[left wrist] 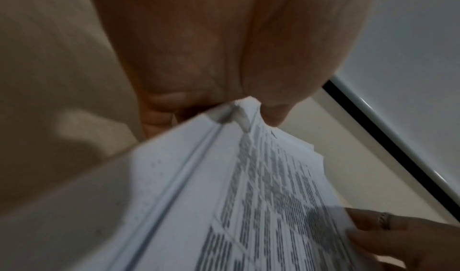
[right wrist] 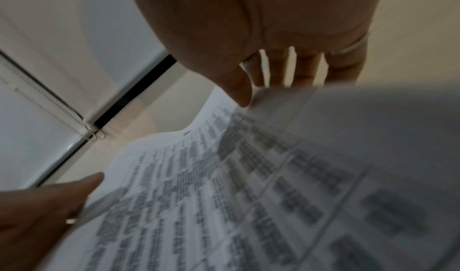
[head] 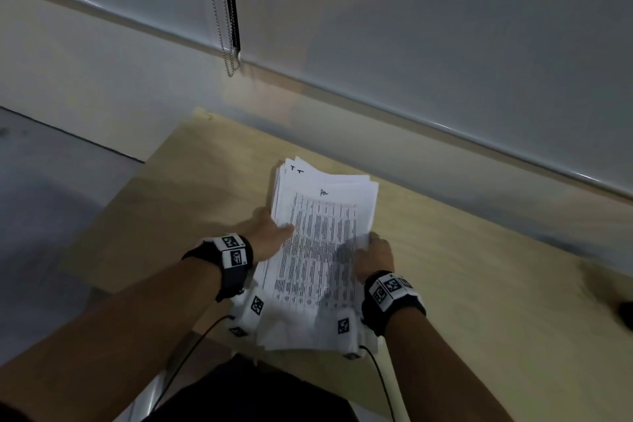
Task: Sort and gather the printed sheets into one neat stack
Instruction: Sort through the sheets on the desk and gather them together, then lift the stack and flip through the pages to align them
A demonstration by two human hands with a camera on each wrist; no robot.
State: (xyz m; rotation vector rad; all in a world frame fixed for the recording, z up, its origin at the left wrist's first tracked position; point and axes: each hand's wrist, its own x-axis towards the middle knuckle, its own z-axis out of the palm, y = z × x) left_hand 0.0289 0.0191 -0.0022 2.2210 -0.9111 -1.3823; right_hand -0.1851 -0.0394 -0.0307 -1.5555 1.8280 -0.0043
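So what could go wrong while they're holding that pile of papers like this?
The stack of sheets is fanned unevenly at its far end, so loose pages might slide out onto the table. The left hand pinches only the stack's edge, a narrow grip that might slip. The right hand is lifting the top sheet, which may crease.

On the sheets [head: 322, 216], little can be read. Two handwritten marks resembling "T T" are seen near the far left corner of a lower sheet in the head view, and a short handwritten scrawl — possibly "An" — is seen at the head of the top sheet. The printed table in columns beneath is too blurred to be read in any view. Black-and-white square code markers — not text — are carried on the wristbands [head: 234, 250].
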